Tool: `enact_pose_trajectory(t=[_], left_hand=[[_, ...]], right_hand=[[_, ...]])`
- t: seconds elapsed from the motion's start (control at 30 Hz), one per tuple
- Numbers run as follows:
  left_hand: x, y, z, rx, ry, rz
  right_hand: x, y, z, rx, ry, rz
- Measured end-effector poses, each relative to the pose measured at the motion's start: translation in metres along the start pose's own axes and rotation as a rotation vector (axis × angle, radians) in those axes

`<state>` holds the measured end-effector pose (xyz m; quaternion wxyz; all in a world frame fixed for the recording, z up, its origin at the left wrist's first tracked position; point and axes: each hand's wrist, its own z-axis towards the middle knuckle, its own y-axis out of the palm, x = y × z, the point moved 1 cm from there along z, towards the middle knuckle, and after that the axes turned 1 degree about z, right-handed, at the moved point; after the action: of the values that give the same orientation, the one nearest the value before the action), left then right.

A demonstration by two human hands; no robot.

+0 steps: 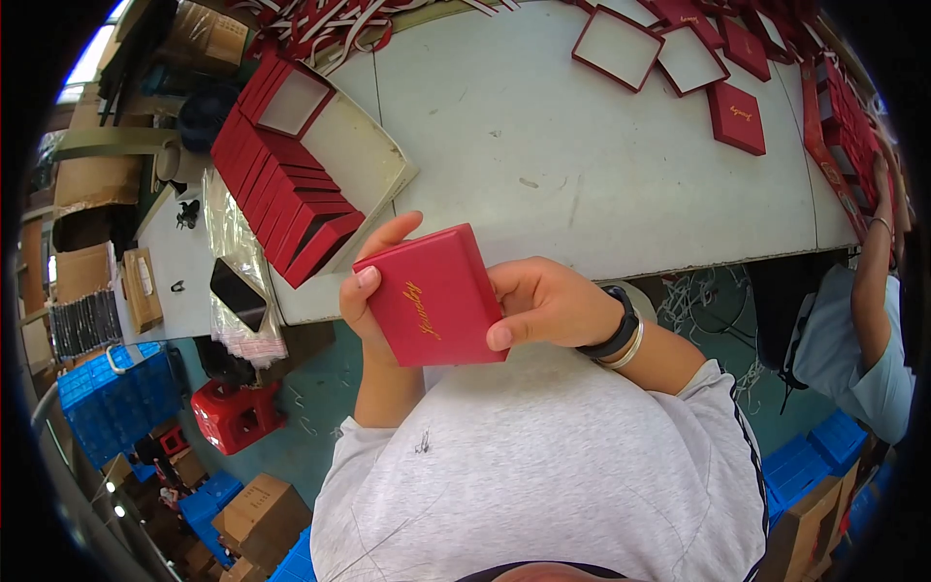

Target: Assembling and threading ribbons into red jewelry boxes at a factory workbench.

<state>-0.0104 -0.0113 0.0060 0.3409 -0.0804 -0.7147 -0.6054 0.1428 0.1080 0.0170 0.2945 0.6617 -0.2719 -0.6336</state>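
A flat red gift box (432, 301) with gold script on its top is held up in front of my chest, near the table's front edge. My left hand (367, 296) grips its left side, with the thumb on the face. On the right side, my right hand (553, 303) has its thumb at the lower corner and its other fingers behind, partly hidden. A black band and a light bangle circle my right wrist. Just beyond my left hand, a shallow cream tray (373, 155) holds a row of similar red boxes (291, 199) standing on edge.
Open red lids or bases (618, 48) with white insides and a closed red box (737, 118) lie at the table's far right. Red and white ribbons (325, 29) heap at the back. A phone (239, 294) rests on plastic bags at left. Another person (858, 320) works at far right.
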Motion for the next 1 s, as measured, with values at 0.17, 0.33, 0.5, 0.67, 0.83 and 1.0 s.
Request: enact_pose_trajectory(t=[0.17, 0.33, 0.5, 0.67, 0.83, 1.0], left_hand=[[-0.013, 0.002, -0.006, -0.123, 0.185, 0.052], [-0.014, 0.0, -0.014, -0.322, 0.099, 0.219], [-0.018, 0.01, -0.008, -0.317, 0.053, 0.345], [-0.023, 0.021, -0.004, -0.262, 0.173, 0.682], [-0.027, 0.02, -0.002, -0.162, 0.261, 0.778], [-0.018, 0.014, 0.0, -0.158, 0.267, 0.802]], right_hand=[[0.035, -0.026, -0.003, -0.056, -0.204, 0.481], [0.046, -0.035, -0.005, -0.157, -0.32, 0.569], [0.043, -0.028, 0.003, -0.085, -0.301, 0.755], [0.035, -0.029, 0.012, 0.013, -0.218, 0.829], [0.03, -0.02, 0.021, 0.076, -0.217, 0.897], [0.031, -0.023, 0.026, 0.072, -0.259, 0.857]])
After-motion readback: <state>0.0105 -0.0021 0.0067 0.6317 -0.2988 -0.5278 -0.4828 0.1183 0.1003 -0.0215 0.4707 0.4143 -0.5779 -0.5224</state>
